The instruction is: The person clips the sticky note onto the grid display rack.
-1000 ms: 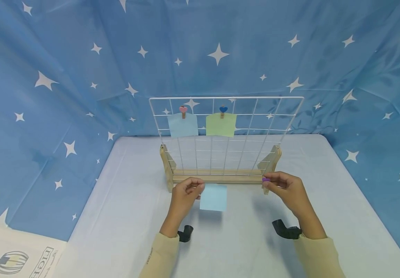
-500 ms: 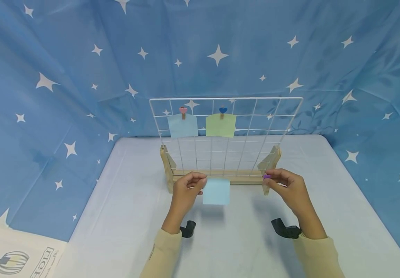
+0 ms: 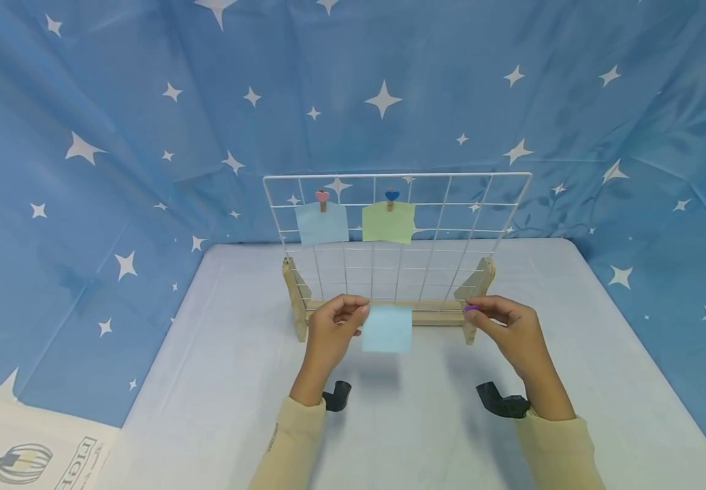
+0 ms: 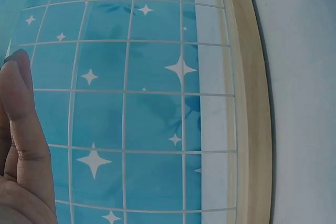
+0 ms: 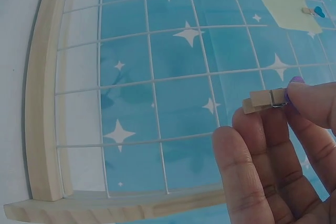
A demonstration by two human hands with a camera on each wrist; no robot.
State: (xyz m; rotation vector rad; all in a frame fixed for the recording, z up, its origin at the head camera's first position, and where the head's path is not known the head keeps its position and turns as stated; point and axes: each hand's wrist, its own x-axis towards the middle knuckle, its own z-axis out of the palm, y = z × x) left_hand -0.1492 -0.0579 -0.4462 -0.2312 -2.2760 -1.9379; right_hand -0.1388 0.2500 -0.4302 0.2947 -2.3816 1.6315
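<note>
My left hand (image 3: 335,332) pinches a light blue paper square (image 3: 387,329) by its left edge, held above the table in front of the rack's base. My right hand (image 3: 508,328) pinches a small wooden clothespin (image 5: 265,100) with a purple top, close to the rack's right foot. Behind both hands stands a white wire grid (image 3: 438,255). On its upper part hang a blue note (image 3: 322,226) under a pink heart clothespin (image 3: 323,200) and a green note (image 3: 388,224) under a blue heart clothespin (image 3: 391,200). In the left wrist view, the paper shows only at the upper left edge.
Wooden feet (image 3: 294,299) and a wooden base bar (image 3: 432,318) carry the grid on a white-covered table (image 3: 236,381). A blue star-patterned curtain (image 3: 383,136) hangs behind. A printed cloth (image 3: 34,449) lies at the lower left. Black camera mounts (image 3: 502,401) sit at both wrists.
My left hand has moved up, forward and slightly right with the paper square, nearing the grid. My right hand has risen slightly, still pinching the clothespin.
</note>
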